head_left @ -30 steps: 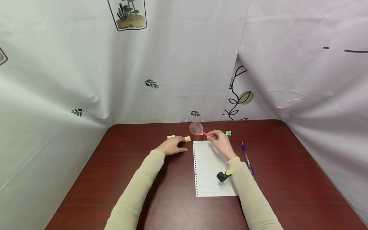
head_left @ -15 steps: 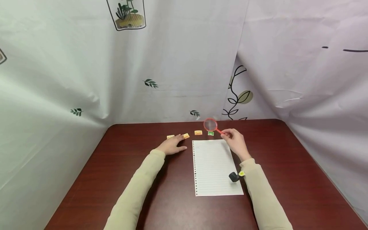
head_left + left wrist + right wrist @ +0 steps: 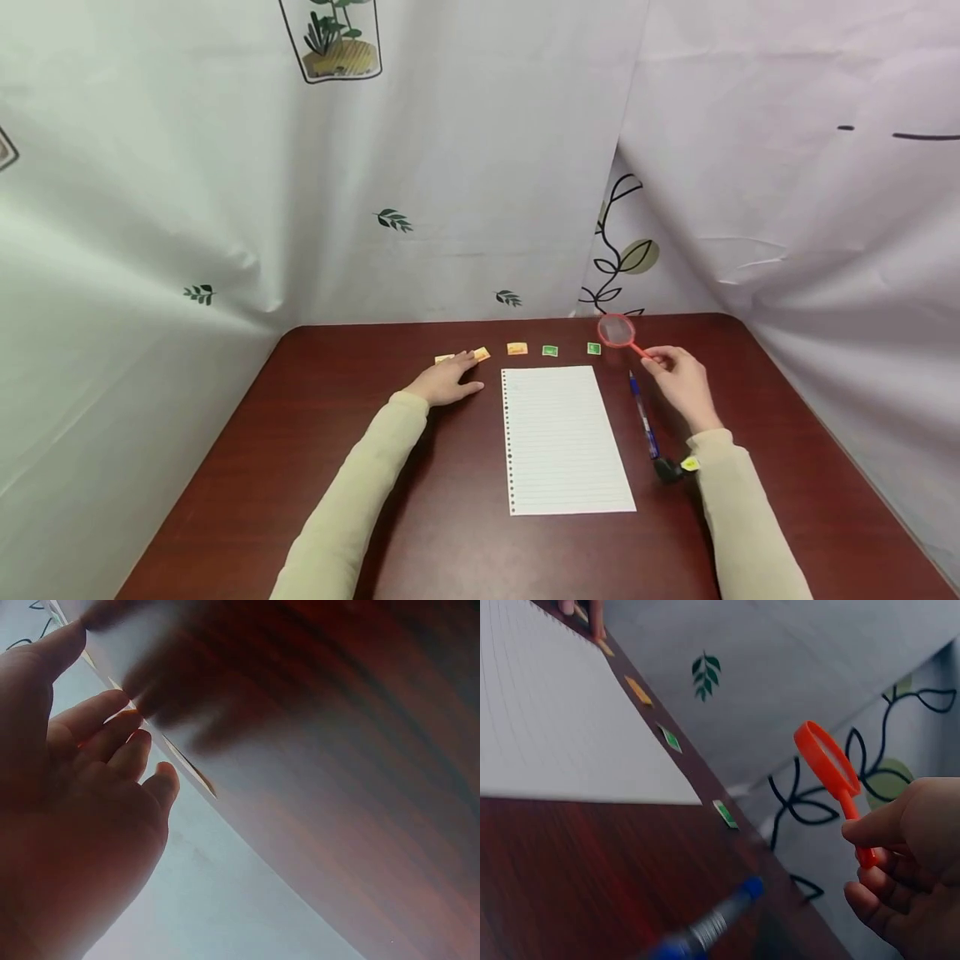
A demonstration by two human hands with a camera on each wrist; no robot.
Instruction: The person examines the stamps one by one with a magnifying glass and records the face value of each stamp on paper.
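Note:
My right hand [image 3: 681, 383] pinches the handle of a red magnifying glass [image 3: 826, 759] between thumb and fingers, its lens raised over the table's back right. My left hand [image 3: 447, 380] rests with fairly straight, spread fingers at the far left, fingertips at an orange stamp [image 3: 482, 354]. Partly behind those fingers lies another orange stamp [image 3: 444, 358]. Further right along the same row are an orange stamp [image 3: 517, 348], a green stamp [image 3: 550, 351] and a second green stamp [image 3: 594, 348], nearest the lens. In the left wrist view the left hand [image 3: 97, 795] appears palm side, fingers slightly bent.
A lined sheet of paper [image 3: 566, 442] with punched holes lies in front of the stamps. Right of it is a blue pen [image 3: 643, 417], beside the right forearm. A black wrist camera [image 3: 669, 470] sits on that arm. White patterned cloth [image 3: 480, 167] hangs behind the dark red table [image 3: 300, 433].
My right hand has carried the magnifying glass rightward along the row, from the middle orange stamp past both green ones. The left hand has stayed nearly still.

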